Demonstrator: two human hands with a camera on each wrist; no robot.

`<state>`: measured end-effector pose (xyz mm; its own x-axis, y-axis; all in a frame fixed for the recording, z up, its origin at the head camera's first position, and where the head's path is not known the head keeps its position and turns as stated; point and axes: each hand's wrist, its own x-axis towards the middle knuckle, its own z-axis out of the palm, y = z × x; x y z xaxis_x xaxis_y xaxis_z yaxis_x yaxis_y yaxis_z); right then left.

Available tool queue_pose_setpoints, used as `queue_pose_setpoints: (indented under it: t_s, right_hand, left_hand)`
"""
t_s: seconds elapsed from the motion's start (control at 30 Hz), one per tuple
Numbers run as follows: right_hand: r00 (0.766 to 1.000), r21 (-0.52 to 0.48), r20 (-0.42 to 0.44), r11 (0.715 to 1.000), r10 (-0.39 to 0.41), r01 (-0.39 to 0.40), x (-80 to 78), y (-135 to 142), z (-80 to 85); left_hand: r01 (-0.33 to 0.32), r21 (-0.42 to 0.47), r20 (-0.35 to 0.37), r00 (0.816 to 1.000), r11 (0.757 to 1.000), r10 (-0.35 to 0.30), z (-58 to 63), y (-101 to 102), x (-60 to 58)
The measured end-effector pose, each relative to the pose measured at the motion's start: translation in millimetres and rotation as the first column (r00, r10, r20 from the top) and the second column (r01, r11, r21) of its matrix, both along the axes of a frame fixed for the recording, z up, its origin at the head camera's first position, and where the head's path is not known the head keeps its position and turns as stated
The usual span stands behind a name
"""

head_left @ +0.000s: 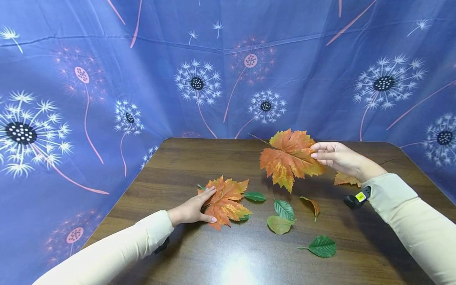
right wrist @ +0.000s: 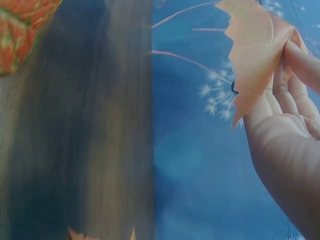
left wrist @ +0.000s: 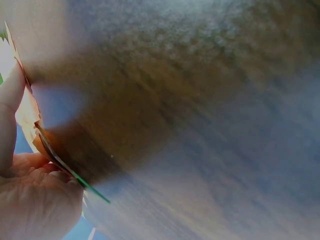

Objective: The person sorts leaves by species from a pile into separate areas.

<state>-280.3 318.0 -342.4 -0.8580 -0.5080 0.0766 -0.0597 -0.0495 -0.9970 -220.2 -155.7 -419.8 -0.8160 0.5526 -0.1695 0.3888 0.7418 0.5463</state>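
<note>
My right hand [head_left: 338,158] pinches the right edge of a large orange-yellow maple leaf [head_left: 290,156] between thumb and fingers, above the back of the table. Its thin stem points back left. The right wrist view shows the maple leaf [right wrist: 255,55] against the blue cloth, with the thumb on its face. On the table at centre left, my left hand [head_left: 192,208] rests on another orange maple leaf [head_left: 228,202], thumb and index finger spread across its left side. Small green leaves [head_left: 255,196] stick out from beneath that leaf.
A serrated green leaf [head_left: 284,209] overlaps a yellow-green leaf [head_left: 279,225] at mid-table. Nearby lie a curled brown-orange leaf [head_left: 311,206] and another green leaf [head_left: 322,246]. A yellow-orange leaf [head_left: 346,179] is partly behind the right forearm. Blue dandelion-print cloth [head_left: 228,79] hangs around the wooden table [head_left: 171,166].
</note>
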Motion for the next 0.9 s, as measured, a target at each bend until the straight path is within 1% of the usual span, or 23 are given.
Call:
queue_pose_setpoints:
  t_s: [0.07, 0.17, 0.2, 0.3, 0.4, 0.47, 0.63, 0.73, 0.9]
  right_hand:
    - [0.999, -0.004, 0.017, 1.000, -0.031, 0.031, 1.2, 4.1, -1.0]
    - [0.997, 0.015, 0.028, 0.997, -0.075, 0.075, 3.2, 10.0, -2.4]
    - [0.996, 0.017, 0.028, 0.997, -0.081, 0.080, 3.4, 12.3, -3.1]
    - [0.997, 0.012, 0.028, 0.997, -0.077, 0.077, 3.1, 20.8, -5.0]
    - [0.998, -0.032, 0.037, 0.998, -0.058, 0.059, 3.0, 29.3, -7.3]
    - [0.996, -0.041, 0.053, 0.997, -0.071, 0.073, 3.1, 34.6, -8.9]
    - [0.983, 0.010, 0.099, 0.988, -0.152, 0.152, 2.9, 46.2, -13.6]
    - [0.974, 0.024, 0.124, 0.982, -0.187, 0.186, 3.4, 52.9, -16.0]
    - [0.964, 0.054, 0.129, 0.972, -0.232, 0.227, 3.7, 63.3, -19.7]
  left_hand:
    - [0.000, 0.002, -0.001, 1.000, 1.000, 0.000, 0.9, 0.4, -0.1]
    - [0.006, 0.004, -0.008, 1.000, 1.000, -0.006, 1.7, 0.6, -0.2]
    - [0.008, 0.003, -0.011, 1.000, 1.000, -0.008, 1.8, 0.7, -0.2]
    - [0.007, -0.001, -0.011, 1.000, 1.000, -0.007, 1.8, 0.9, 0.0]
    - [0.007, -0.004, -0.010, 1.000, 1.000, -0.008, 1.9, 0.9, 0.1]
    - [0.008, -0.002, -0.010, 1.000, 1.000, -0.008, 1.9, 1.2, -0.2]
    - [0.012, 0.002, -0.011, 1.000, 1.000, -0.012, 1.8, 2.3, -0.3]
    - [0.016, 0.003, -0.013, 1.000, 1.000, -0.016, 2.2, 3.0, 0.4]
    - [0.022, 0.013, -0.020, 1.000, 1.000, -0.021, 3.8, 3.9, 1.5]
